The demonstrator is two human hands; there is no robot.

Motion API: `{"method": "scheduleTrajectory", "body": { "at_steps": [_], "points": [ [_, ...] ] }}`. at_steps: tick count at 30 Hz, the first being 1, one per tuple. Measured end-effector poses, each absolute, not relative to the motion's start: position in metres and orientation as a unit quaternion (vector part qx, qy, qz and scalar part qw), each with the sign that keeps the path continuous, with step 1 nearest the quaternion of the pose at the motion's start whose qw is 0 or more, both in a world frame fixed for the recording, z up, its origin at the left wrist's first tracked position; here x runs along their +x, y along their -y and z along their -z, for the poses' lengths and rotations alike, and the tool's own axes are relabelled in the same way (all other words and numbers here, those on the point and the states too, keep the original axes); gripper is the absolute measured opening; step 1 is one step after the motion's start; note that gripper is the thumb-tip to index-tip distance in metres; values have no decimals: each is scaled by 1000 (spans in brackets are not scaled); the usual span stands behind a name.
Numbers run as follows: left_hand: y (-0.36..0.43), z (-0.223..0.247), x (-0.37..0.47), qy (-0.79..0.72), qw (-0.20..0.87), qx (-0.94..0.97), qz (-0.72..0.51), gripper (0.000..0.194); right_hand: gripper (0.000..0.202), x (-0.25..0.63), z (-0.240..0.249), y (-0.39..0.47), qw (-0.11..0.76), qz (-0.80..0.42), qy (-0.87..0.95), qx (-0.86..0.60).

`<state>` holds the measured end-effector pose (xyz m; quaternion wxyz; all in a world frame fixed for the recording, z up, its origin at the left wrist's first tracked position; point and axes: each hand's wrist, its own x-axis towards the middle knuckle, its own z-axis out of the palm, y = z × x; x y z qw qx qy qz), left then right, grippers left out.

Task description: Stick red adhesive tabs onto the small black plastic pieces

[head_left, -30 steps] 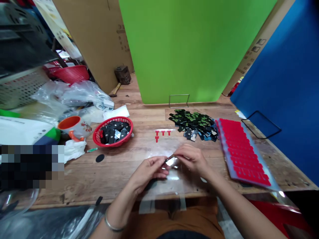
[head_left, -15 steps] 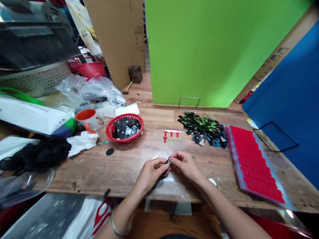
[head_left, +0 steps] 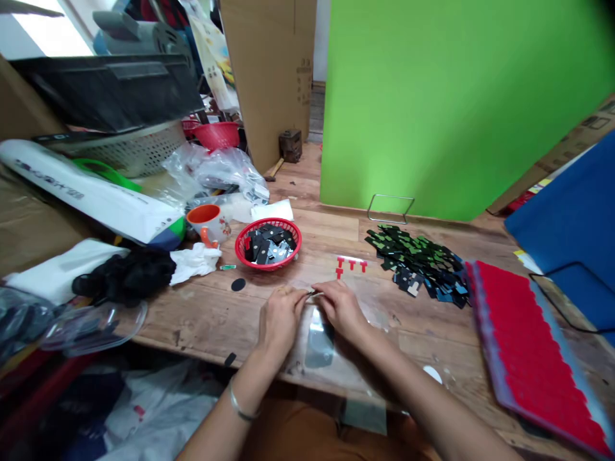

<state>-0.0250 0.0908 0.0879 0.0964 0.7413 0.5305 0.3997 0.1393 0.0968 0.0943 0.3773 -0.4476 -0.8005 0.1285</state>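
My left hand [head_left: 282, 315] and my right hand [head_left: 342, 308] meet above the front middle of the table. Between their fingertips they pinch a small, thin dark piece [head_left: 313, 294], mostly covered by the fingers. Just beyond my right hand, several red T-shaped pieces [head_left: 352, 265] lie on a clear plastic sheet [head_left: 312, 342]. Farther left stands a red basket [head_left: 241, 255] holding black and silvery flat pieces [head_left: 271, 244]. To the right is a heap of similar black flat pieces [head_left: 417, 259].
A stack of red sheets [head_left: 533, 339] lies at the right. An orange-lined mug [head_left: 218, 230], white tissue [head_left: 195, 262] and black cloth [head_left: 125, 276] crowd the left. A green board [head_left: 413, 109] stands behind, with a wire stand [head_left: 390, 208] before it.
The view has swung left, so the table's things appear farther right. Both hands have moved away from the table's front edge and leftward, toward the basket, still pinching the dark piece.
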Motion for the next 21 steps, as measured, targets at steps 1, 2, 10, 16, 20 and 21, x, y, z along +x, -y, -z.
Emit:
{"method": "scheduleTrajectory", "body": {
  "at_steps": [1, 2, 10, 16, 20, 21],
  "points": [
    [-94, -85, -27, -534, 66, 750, -384, 20, 26, 137, -92, -102, 358, -104, 822, -430],
    [-97, -82, -28, -535, 45, 758, -371, 20, 25, 135, -90, -107, 341, -88, 838, -416],
    [-101, -63, -31, -524, 18, 777, -347, 29, 23, 132, -84, -109, 296, -31, 860, -415],
    [-106, -71, -36, -523, 80, 767, -363, 23, 21, 139, -91, -120, 334, -65, 826, -449],
    [-119, -83, -28, -506, 279, 671, -464, 16, 15, 165, -106, -145, 330, -39, 714, -617],
    [-124, -86, -23, -486, 364, 624, -492, 16, 14, 171, -110, -151, 319, -33, 700, -639]
  ]
}}
